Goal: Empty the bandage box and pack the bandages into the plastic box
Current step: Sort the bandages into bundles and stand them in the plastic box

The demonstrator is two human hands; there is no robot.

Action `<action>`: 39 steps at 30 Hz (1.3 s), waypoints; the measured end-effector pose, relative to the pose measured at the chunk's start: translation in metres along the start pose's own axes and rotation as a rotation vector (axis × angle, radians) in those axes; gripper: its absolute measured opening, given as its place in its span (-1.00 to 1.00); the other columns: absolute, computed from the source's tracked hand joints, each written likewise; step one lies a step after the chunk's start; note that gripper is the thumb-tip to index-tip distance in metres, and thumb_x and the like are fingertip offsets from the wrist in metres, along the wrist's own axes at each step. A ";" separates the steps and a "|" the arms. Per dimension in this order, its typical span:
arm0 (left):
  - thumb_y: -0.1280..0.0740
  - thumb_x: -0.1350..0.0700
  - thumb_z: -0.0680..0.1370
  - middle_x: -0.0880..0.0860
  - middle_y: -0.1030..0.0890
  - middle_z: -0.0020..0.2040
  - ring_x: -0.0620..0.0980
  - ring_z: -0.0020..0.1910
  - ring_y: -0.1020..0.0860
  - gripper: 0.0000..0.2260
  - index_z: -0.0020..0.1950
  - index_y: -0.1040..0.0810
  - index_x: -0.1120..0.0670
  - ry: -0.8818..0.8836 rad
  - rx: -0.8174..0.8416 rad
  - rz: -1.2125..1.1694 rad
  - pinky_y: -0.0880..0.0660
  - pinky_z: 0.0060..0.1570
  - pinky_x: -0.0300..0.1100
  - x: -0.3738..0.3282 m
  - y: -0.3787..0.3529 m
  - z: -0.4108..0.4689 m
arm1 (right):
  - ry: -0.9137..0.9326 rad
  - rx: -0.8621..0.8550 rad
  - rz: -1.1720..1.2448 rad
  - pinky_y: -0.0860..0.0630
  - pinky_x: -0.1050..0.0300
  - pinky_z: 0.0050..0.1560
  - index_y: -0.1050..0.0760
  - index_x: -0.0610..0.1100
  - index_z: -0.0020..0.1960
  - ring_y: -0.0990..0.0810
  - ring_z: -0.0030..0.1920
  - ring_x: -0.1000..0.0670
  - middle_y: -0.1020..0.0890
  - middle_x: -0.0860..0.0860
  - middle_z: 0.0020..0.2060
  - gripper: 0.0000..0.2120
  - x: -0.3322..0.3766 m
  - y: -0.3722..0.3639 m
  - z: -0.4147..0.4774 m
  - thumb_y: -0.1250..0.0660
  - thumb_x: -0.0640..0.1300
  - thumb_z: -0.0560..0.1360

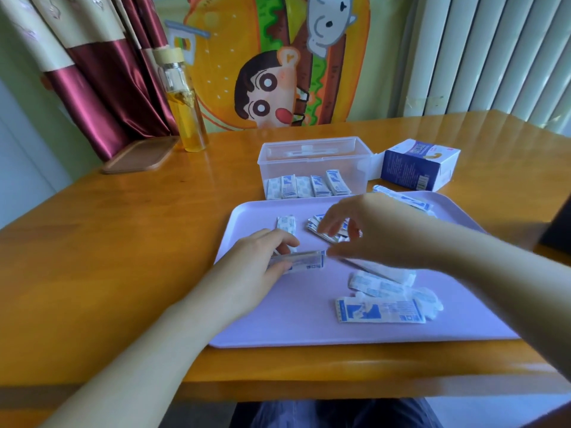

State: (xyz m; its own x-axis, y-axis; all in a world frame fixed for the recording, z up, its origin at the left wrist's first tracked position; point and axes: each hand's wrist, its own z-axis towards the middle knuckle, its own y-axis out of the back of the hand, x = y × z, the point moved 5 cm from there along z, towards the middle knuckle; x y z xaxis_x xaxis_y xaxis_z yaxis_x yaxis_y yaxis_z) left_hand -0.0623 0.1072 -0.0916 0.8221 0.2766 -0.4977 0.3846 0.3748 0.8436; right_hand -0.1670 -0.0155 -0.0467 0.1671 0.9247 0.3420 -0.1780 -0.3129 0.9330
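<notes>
Head view showed, at far left on the wooden table [92,242], a glass bottle [187,112] of yellow liquid beside a small wooden board [139,154], both well apart from the work. On the lilac tray [262,329] the left hand [262,257] gripped a folded bandage strip [306,263], fingers curled over its top. One folded packet [286,224] lay just behind the knuckles.

Behind the tray stood the clear plastic box [312,156], with a row of folded bandages [309,186] standing against its front wall. The right hand [364,233] hovered over a small heap of folded bandages [316,228], fingers spread and loosely bent, holding nothing I could make out. Blur hid whether its fingertips touched the heap. The hands were near each other but apart.

Nearer the person lay loose unfolded strips [380,312], and one more strip [404,200] rested at the tray's back right edge. The bandage box [420,165] lay on its side just right of the plastic box, flap open, and looked emptied.

The step in hand seemed to be folding strips down to the box's width. To do it well, the left hand would need to keep the folds squared and pinched flat while the right gathered the heap. Each bundle should then go in upright beside the row, so the loose strips would fit too.
</notes>
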 end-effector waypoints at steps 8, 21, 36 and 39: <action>-0.21 0.18 0.60 -0.17 -0.47 0.09 -0.29 0.04 -0.39 -0.76 0.23 -0.49 -0.02 -0.038 -0.003 -0.030 -0.23 -0.02 -0.62 -0.004 -0.007 0.002 | 0.044 0.486 -0.083 -0.40 0.27 -0.18 -0.41 0.19 -0.03 -0.46 -0.23 0.22 -0.52 0.19 -0.15 -0.69 0.007 -0.028 -0.026 -0.49 0.07 0.34; -0.18 0.24 0.61 -0.22 -0.55 0.09 -0.32 0.07 -0.51 -0.67 0.10 -0.44 -0.23 0.036 -0.001 -0.307 -0.42 -0.04 -0.46 0.011 0.003 -0.006 | 0.037 0.466 0.004 -0.34 0.49 -0.32 -0.41 0.13 -0.25 -0.44 -0.36 0.33 -0.52 0.33 -0.36 -0.80 -0.006 -0.019 -0.019 -0.43 -0.02 0.42; 0.00 -0.24 0.54 -0.11 -0.63 0.08 -0.05 0.16 -0.56 -0.63 0.10 -0.56 -0.23 0.112 -0.063 -0.643 -0.44 0.23 0.02 0.019 0.002 -0.008 | 0.033 -0.007 0.149 -0.39 0.37 -0.25 -0.57 -0.12 -0.08 -0.51 -0.28 0.11 -0.58 0.09 -0.26 -0.87 0.006 -0.034 0.003 -0.45 -0.14 0.39; -0.04 -0.25 0.54 -0.13 -0.63 0.07 -0.13 0.13 -0.57 -0.64 0.11 -0.55 -0.20 0.120 -0.047 -0.654 -0.47 0.15 -0.09 0.019 0.003 -0.009 | 0.061 -0.046 0.078 -0.35 0.45 -0.27 -0.56 -0.09 -0.08 -0.45 -0.33 0.21 -0.50 0.19 -0.34 -0.86 0.006 -0.033 0.003 -0.45 -0.14 0.39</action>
State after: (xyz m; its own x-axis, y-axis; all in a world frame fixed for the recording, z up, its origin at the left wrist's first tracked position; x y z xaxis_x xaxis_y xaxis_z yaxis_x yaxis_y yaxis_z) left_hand -0.0499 0.1214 -0.1005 0.3721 0.0751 -0.9251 0.7668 0.5368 0.3520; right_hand -0.1575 -0.0002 -0.0751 0.0920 0.9097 0.4048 -0.2324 -0.3757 0.8971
